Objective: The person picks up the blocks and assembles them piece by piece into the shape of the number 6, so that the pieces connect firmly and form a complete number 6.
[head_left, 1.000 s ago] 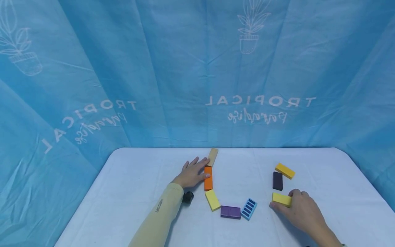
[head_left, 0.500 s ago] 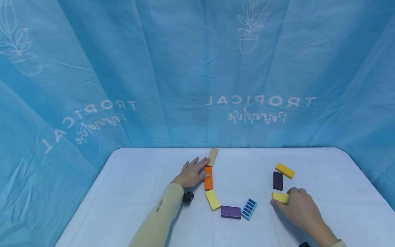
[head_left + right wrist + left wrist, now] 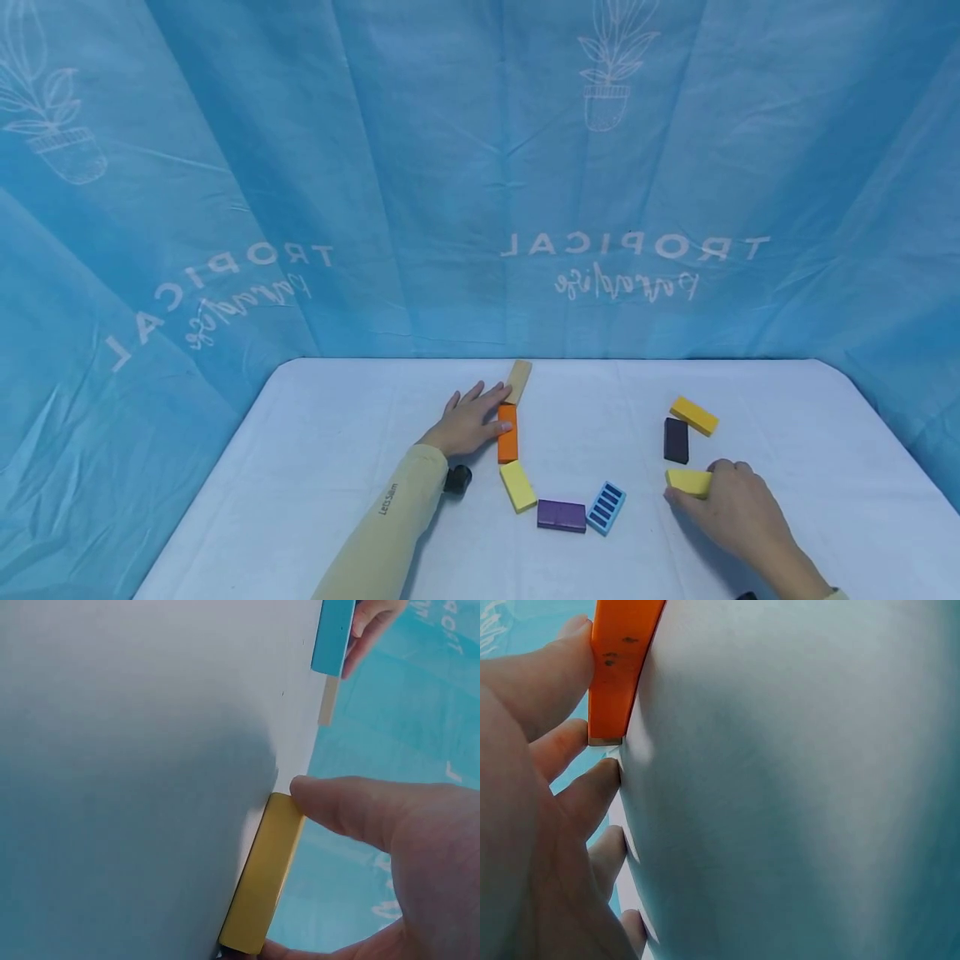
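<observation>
My left hand (image 3: 465, 423) lies with spread, fairly straight fingers at the left of the table. Its thumb touches the orange block (image 3: 507, 450), and a fingertip reaches the bare-wood block (image 3: 520, 377) beyond. In the left wrist view the thumb shows against the side of the orange block (image 3: 619, 667). At the right, my right hand (image 3: 742, 510) pinches a yellow block (image 3: 686, 482) by its ends between thumb and fingers. The right wrist view shows that yellow block (image 3: 262, 877) low at the white surface, the thumb on its near corner.
From the orange block a curved row continues through a pale yellow block (image 3: 517, 487), a purple block (image 3: 561, 516) and a light blue block with dark bars (image 3: 606, 507). Behind the right hand lie a black block (image 3: 676, 441) and a deeper yellow block (image 3: 694, 416). Blue cloth (image 3: 450, 208) hangs behind the table.
My right hand has shifted slightly, with the yellow block still pinched, ending a little to the right. The left hand and the other blocks stay in place.
</observation>
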`<state>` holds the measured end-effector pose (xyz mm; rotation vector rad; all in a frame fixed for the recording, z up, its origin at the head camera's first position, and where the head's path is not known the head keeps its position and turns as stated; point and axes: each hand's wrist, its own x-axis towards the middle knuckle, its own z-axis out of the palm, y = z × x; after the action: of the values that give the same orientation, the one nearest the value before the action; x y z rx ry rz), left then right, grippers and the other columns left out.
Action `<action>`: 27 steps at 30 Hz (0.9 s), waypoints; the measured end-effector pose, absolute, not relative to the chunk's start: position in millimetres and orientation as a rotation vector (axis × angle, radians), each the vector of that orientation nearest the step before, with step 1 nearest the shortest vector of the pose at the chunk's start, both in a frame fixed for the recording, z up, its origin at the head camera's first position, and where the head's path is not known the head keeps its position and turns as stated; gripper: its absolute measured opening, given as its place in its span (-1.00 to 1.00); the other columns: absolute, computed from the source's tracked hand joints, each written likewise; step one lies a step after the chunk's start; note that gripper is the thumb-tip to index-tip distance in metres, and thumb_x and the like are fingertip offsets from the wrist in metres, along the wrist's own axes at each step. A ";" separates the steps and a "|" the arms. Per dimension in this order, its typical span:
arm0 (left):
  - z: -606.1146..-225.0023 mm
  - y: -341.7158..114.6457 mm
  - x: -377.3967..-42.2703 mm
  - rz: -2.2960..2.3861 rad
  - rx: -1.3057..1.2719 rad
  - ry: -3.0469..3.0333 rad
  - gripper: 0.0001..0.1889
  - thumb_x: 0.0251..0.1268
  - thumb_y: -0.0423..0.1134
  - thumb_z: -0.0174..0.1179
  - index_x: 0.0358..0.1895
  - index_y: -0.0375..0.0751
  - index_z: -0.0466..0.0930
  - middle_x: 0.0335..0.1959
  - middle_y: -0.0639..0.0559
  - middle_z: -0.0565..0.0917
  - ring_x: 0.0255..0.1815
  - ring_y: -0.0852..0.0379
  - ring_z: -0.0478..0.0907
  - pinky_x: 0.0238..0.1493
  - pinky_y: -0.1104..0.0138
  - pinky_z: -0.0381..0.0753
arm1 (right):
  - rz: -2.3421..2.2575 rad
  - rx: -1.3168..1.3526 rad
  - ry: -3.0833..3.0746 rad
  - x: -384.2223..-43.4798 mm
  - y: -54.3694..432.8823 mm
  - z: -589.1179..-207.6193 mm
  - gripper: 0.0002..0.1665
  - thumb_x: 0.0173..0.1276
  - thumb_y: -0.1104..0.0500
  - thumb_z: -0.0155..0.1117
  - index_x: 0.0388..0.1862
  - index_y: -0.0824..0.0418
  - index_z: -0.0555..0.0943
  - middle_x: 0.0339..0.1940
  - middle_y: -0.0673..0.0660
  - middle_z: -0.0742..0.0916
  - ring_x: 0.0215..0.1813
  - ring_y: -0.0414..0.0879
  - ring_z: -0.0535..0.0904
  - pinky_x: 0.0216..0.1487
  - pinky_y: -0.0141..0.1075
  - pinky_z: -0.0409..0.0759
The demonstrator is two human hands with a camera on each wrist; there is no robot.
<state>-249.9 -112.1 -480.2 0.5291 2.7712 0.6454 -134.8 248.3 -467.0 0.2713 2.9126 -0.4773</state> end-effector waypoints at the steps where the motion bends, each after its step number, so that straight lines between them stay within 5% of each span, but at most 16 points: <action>1: -480.2 -112.4 -249.7 0.649 0.533 2.772 -0.31 0.52 0.12 0.07 0.61 0.09 0.13 0.61 0.11 0.14 0.65 -0.06 -0.11 0.57 -0.13 -0.26 | -0.487 0.273 2.905 -135.0 249.0 -467.2 0.09 0.13 -0.34 0.46 -0.04 0.72 0.44 -0.40 0.30 0.55 -0.34 0.07 0.47 -0.26 -0.04 0.59; 16: -478.2 -114.1 -249.4 0.661 0.534 2.769 -0.32 0.52 0.12 0.06 0.61 0.09 0.13 0.61 0.11 0.15 0.65 -0.07 -0.10 0.57 -0.13 -0.26 | -0.535 0.233 2.966 -138.3 250.9 -452.7 0.07 0.05 -0.28 0.53 0.17 0.59 0.49 -0.08 0.46 0.63 -0.21 0.08 0.54 -0.13 0.03 0.65; 27: -478.6 -112.5 -248.7 0.663 0.531 2.767 -0.32 0.52 0.12 0.07 0.61 0.10 0.13 0.61 0.13 0.14 0.65 -0.06 -0.11 0.57 -0.13 -0.28 | -0.623 0.131 2.983 -143.1 248.2 -445.2 0.08 0.07 -0.23 0.55 0.26 0.56 0.42 -0.09 0.36 0.66 -0.22 0.03 0.53 -0.27 -0.09 0.61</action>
<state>-248.7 -112.5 -478.6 0.5306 2.7674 0.6628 -143.1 248.2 -445.2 0.1312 2.9828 -0.6227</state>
